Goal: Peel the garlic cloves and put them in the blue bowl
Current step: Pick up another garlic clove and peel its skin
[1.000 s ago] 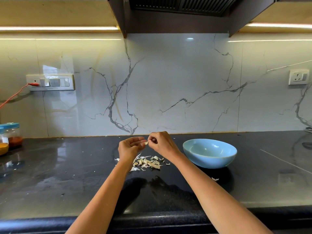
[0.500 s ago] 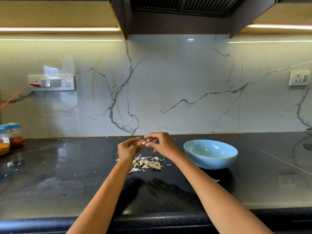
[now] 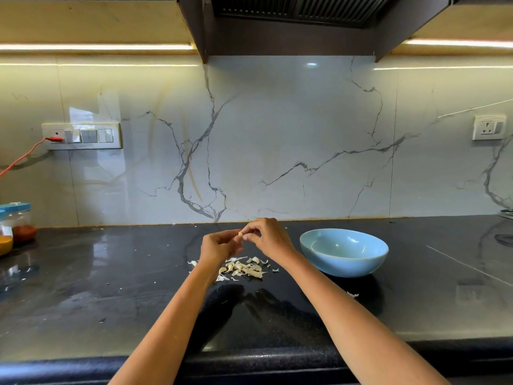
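A small pale garlic clove (image 3: 240,233) is pinched between the fingertips of both hands, above the black counter. My left hand (image 3: 218,247) holds it from the left and my right hand (image 3: 268,237) pinches it from the right. Below the hands lies a heap of garlic cloves and papery skins (image 3: 244,268). The blue bowl (image 3: 344,252) stands on the counter just right of my right hand; what I see of its inside looks bare.
Two spice jars (image 3: 16,226) with blue lids stand at the far left by the wall. A red cable (image 3: 25,157) runs to the switch panel. Skin flakes (image 3: 352,294) are scattered on the counter (image 3: 111,287), whose front edge is near me.
Both hands stay together over the heap, and the fingers have shifted on the clove. The clove now shows between the fingertips.
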